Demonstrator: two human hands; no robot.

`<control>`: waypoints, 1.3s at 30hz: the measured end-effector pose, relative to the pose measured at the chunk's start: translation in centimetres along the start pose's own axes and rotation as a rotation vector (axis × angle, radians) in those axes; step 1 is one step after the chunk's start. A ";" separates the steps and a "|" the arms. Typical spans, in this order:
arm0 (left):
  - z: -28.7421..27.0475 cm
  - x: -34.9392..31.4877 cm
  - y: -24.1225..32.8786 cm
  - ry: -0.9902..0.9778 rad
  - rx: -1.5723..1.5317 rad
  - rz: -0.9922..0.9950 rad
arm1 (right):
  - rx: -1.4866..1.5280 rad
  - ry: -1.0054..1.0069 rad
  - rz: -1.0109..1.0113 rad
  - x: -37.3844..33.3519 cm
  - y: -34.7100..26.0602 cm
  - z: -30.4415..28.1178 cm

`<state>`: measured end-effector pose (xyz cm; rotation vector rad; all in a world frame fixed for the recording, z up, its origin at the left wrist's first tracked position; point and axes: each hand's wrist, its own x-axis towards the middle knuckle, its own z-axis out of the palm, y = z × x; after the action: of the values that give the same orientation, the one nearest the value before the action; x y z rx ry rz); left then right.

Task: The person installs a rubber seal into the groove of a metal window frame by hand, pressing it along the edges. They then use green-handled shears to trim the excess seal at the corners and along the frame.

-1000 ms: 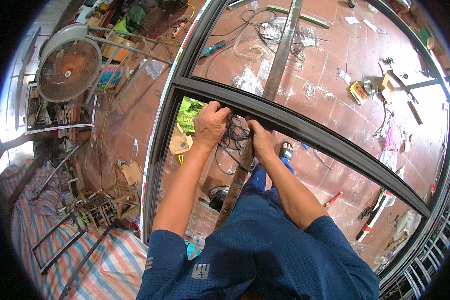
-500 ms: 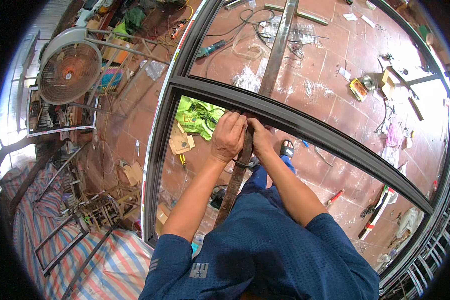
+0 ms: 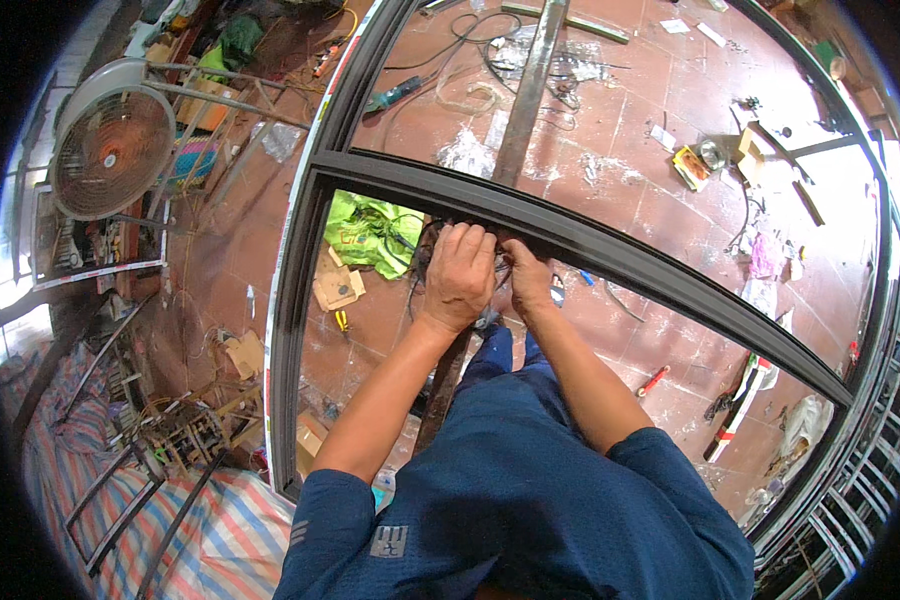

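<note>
Tiled floor (image 3: 670,130); hands (image 3: 458,275) on frame crossbar (image 3: 610,245).

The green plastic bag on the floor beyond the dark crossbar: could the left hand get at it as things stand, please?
Probably yes: the left hand rests on the crossbar, and the green bag lies just left of it in an open frame bay, with nothing visible between.

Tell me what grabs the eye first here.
A big dark metal frame spans the tiled floor, and both hands, left hand and right hand, press on its crossbar at centre. A bright green bag lies just left of them, and a round fan stands far left.
</note>
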<state>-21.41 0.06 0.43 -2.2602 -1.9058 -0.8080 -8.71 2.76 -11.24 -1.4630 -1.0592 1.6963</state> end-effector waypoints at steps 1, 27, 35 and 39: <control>0.2 0.1 0.0 0.003 -0.011 0.000 | 0.027 0.021 -0.010 0.0 -0.1 -0.6; 3.2 0.4 7.4 0.003 -0.178 0.033 | -0.121 0.398 0.133 -10.9 -5.4 -33.5; -3.2 -5.4 6.1 0.227 -0.527 -0.495 | -0.716 -0.452 -0.095 -7.4 -10.6 -13.7; -7.0 -9.8 7.0 0.122 -0.646 -0.939 | -1.115 -0.918 -0.372 -1.1 -2.4 -8.3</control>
<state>-18.17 -13.00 4.09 -1.3064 -2.9474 -1.8102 -0.37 4.20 -9.04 -0.7963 -2.8800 1.5100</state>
